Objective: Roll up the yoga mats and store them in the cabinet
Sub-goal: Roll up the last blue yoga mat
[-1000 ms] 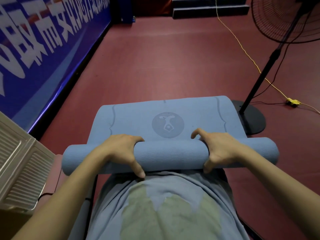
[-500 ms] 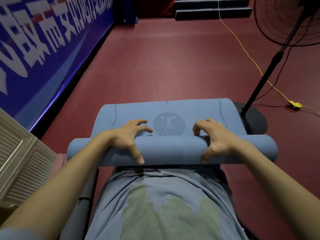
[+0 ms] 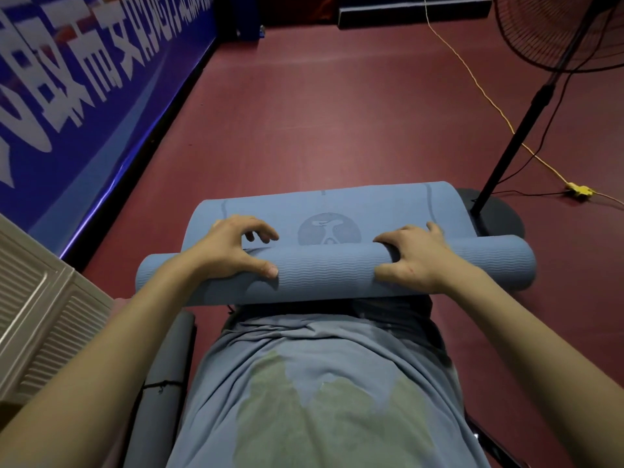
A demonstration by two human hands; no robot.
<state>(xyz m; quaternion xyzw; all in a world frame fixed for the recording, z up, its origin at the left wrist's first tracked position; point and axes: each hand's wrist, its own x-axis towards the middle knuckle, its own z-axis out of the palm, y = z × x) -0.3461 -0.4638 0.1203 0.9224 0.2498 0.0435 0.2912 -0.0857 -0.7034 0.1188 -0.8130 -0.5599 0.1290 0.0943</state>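
A blue yoga mat (image 3: 324,273) lies on the red floor in front of me, its near part wound into a thick roll. The short flat stretch (image 3: 337,207) beyond carries a round logo, half covered by the roll. My left hand (image 3: 233,249) sits on the roll's left part, thumb pressed on the near side, fingers curled over the far side. My right hand (image 3: 413,260) grips the roll's right part, fingers hooked over the top. My torso in a grey shirt hides the floor just below the roll.
A standing fan's pole and black round base (image 3: 499,219) touch the mat's far right corner. A yellow cable (image 3: 489,106) runs to a plug (image 3: 579,190). A blue banner wall (image 3: 84,96) and a beige louvred cabinet panel (image 3: 44,315) are left. A dark grey rolled mat (image 3: 165,366) lies beside me.
The roll has travelled away from me and grown, now covering the lower half of the logo. Both hands shifted forward over the top of the roll.
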